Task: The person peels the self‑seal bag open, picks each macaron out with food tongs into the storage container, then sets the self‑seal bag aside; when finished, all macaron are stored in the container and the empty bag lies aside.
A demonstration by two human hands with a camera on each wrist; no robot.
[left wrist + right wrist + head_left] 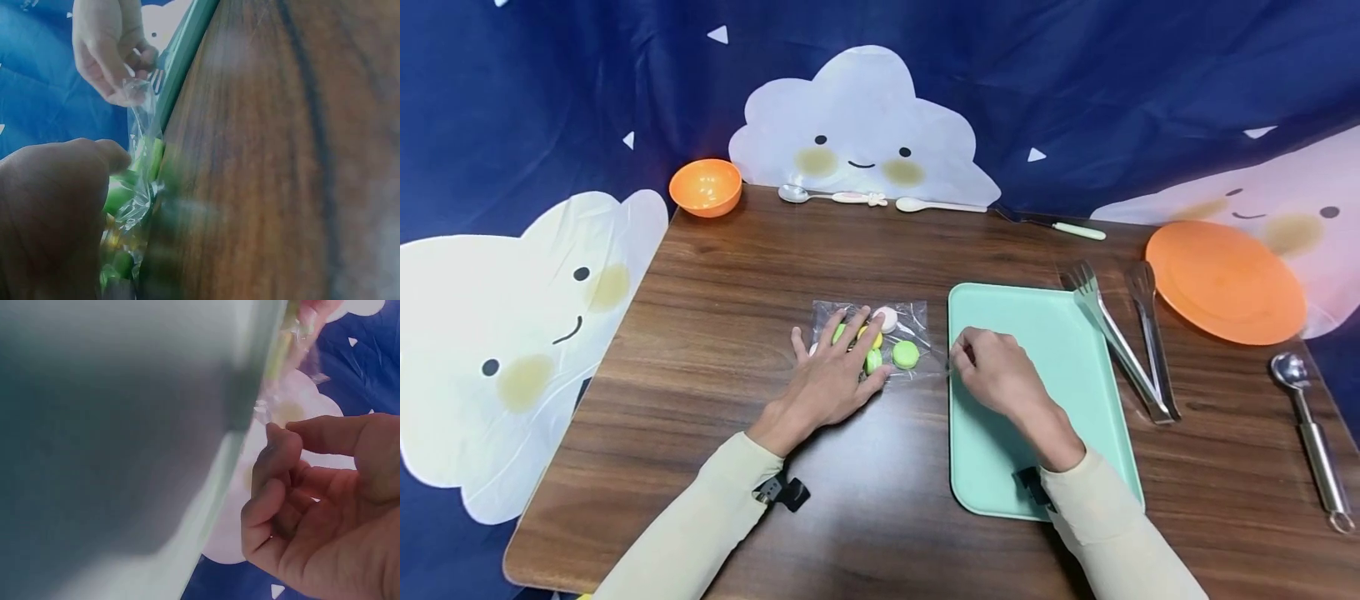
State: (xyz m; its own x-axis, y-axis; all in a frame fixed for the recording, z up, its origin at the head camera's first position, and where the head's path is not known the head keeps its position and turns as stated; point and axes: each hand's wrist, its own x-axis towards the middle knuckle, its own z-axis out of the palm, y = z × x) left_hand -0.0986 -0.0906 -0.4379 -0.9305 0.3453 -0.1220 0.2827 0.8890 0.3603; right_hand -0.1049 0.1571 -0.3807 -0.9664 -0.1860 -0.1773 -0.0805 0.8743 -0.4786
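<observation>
A clear plastic bag lies on the table with several toy-like macarons inside, among them a green macaron and a white macaron. My left hand rests on the bag, fingers spread and straight over part of the macarons. Over the tray's left edge, my right hand pinches the bag's right end between thumb and curled fingers. The left wrist view shows the film of the bag stretched up toward the right hand. Some macarons are hidden under my left fingers.
A mint tray lies under my right hand, with metal tongs over its right rim. Farther right are an orange plate and a scoop. Spoons and an orange bowl line the back edge.
</observation>
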